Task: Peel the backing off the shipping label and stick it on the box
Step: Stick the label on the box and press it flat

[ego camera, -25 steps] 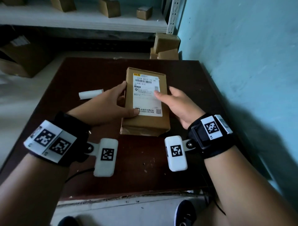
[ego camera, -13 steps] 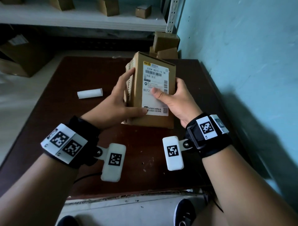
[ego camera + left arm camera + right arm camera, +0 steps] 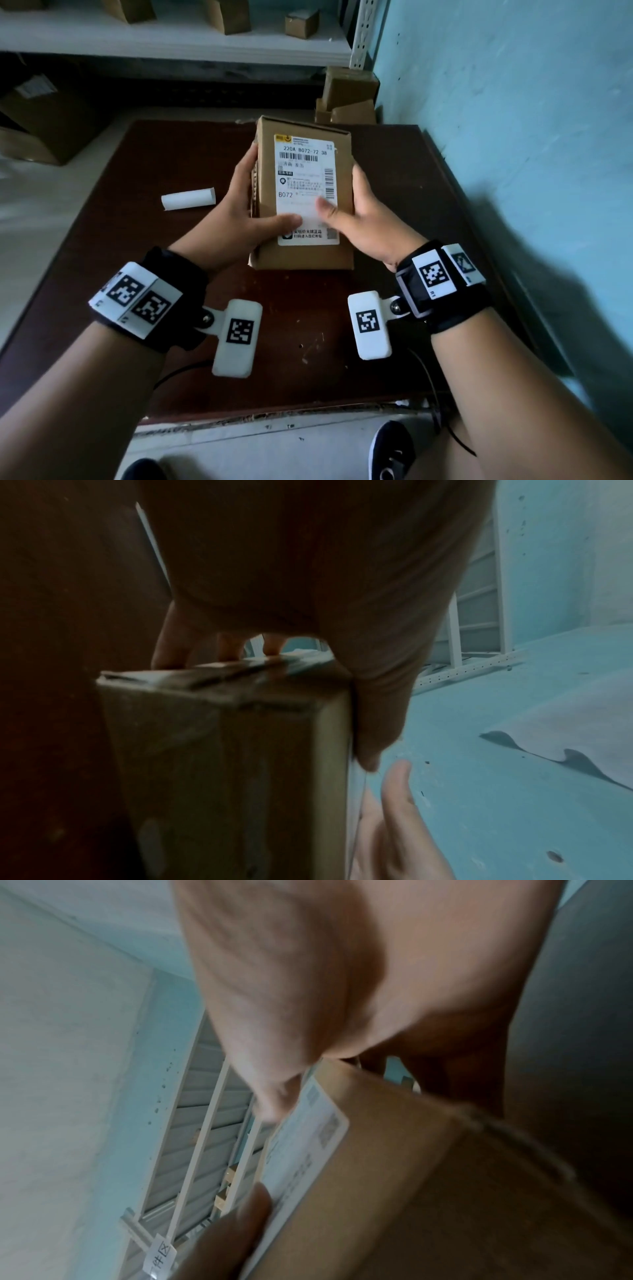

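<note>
I hold a brown cardboard box [image 3: 305, 255] tilted up over the dark table [image 3: 137, 178], its labelled face toward me. The white shipping label [image 3: 301, 171] is stuck on that face. My left hand [image 3: 239, 212] grips the box's left side, thumb pressing the label's lower part. My right hand [image 3: 363, 219] grips the right side, thumb also on the label. In the left wrist view the box [image 3: 222, 764] shows end-on under my palm. The label [image 3: 308, 1139] is seen edge-on in the right wrist view. A rolled white backing strip [image 3: 188, 198] lies on the table to the left.
A blue wall [image 3: 513, 120] runs close along the table's right edge. Small cardboard boxes [image 3: 349, 96] are stacked behind the table's far right corner. A white shelf [image 3: 171, 37] with more boxes stands behind. Large cartons [image 3: 44, 126] sit on the floor at left.
The box went from lying flat on the table to lifted and tilted up toward me. Both thumbs have slid together onto the label's lower middle.
</note>
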The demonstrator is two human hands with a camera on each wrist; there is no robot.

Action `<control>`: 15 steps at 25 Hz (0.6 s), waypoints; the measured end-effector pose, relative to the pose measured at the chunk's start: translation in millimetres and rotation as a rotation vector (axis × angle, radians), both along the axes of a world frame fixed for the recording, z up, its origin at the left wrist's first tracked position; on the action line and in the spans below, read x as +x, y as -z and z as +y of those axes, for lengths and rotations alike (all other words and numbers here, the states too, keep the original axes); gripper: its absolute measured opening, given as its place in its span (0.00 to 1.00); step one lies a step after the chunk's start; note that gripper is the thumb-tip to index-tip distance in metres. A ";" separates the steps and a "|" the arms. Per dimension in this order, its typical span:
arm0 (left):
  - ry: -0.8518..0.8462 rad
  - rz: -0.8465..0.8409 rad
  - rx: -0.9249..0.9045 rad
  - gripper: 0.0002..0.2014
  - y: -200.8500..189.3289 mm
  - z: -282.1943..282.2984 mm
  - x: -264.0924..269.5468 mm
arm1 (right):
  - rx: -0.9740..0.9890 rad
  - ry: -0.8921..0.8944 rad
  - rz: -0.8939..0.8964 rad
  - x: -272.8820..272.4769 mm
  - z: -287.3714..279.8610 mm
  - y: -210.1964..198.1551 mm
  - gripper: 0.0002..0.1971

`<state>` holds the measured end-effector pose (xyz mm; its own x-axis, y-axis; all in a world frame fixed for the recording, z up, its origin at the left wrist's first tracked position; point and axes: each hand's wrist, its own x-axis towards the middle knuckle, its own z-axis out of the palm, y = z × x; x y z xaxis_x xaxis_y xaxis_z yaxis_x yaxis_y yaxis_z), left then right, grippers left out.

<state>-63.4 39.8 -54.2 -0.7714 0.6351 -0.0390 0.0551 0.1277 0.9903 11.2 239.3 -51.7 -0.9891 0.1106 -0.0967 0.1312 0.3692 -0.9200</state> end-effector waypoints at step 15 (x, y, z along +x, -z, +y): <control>0.073 0.039 -0.057 0.62 1.7 -10.1 -5.9 | 0.114 -0.179 -0.053 1.6 10.0 0.1 0.66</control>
